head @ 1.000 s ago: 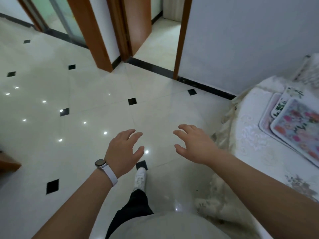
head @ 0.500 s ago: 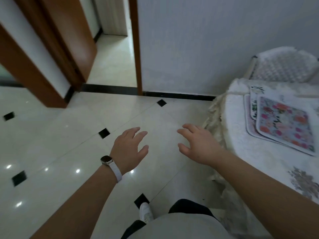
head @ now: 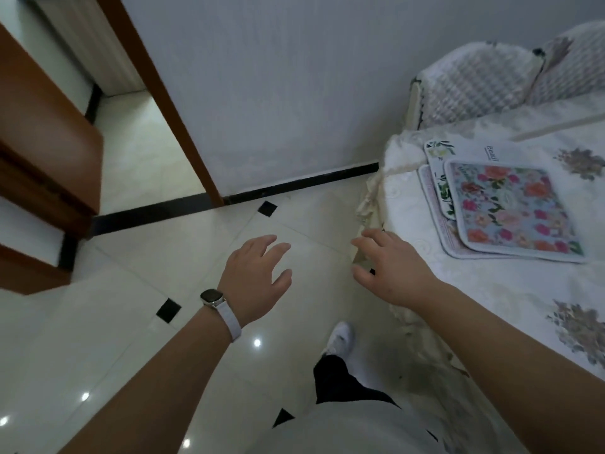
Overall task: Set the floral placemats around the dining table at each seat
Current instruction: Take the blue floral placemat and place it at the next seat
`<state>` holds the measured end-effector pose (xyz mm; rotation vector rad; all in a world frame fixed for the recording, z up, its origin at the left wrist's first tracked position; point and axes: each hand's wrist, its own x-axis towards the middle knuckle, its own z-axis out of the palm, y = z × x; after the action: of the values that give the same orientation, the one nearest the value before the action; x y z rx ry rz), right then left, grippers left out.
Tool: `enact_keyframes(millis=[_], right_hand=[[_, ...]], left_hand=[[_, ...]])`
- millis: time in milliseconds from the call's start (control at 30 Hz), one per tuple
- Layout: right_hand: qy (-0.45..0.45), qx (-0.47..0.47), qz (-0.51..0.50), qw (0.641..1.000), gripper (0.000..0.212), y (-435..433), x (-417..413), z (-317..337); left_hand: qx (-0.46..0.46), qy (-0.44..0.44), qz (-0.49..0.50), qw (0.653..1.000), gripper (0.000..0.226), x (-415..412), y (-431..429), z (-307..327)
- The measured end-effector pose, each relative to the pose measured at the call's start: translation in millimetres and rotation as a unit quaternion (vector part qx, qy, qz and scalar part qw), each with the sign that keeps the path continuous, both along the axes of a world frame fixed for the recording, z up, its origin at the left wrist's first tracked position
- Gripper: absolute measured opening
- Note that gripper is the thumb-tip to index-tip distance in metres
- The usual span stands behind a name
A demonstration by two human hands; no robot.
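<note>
Your left hand (head: 258, 276) and right hand (head: 393, 270) hung over the floor (head: 131, 322), fingers spread and loosely bent, holding nothing. The placemats (head: 510, 204) lay stacked on the table (head: 491, 306), right of your right hand and apart from it, a rose-patterned one on top. Your right fingertips were at the table's frilled edge; contact cannot be told. A watch (head: 212, 297) sat on your left wrist. A shoe (head: 340, 337) showed below, between the hands.
</note>
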<state>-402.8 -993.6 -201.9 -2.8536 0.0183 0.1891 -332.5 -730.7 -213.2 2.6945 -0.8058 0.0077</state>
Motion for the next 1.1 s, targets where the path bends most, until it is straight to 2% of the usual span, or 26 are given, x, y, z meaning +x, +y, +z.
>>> enact_keyframes(millis=[233,400,500,833,933,1100], right_hand=[[0.011,0.032,-0.064,0.997,0.065,-69,71,-9],[0.004,0.007,-0.112,0.994,0.053,-129,95,1],[0.002,-0.006,-0.153,0.988,0.054,-156,95,3],[0.012,-0.007,-0.301,0.953,0.057,-205,90,-4],[0.017,-0.014,-0.351,0.936,0.052,-212,97,-12],[0.054,0.011,-0.440,0.897,0.060,-217,132,-24]], left_hand=[[0.044,-0.007,-0.067,0.997,0.047,106,-89,8],[0.041,-0.010,-0.143,0.989,0.052,162,-161,12],[0.042,-0.022,-0.192,0.980,0.051,177,-199,11],[0.058,-0.025,-0.363,0.930,0.050,226,-314,-4],[0.074,-0.027,-0.411,0.908,0.050,245,-343,-14],[0.071,-0.010,-0.490,0.868,0.048,296,-383,-34]])
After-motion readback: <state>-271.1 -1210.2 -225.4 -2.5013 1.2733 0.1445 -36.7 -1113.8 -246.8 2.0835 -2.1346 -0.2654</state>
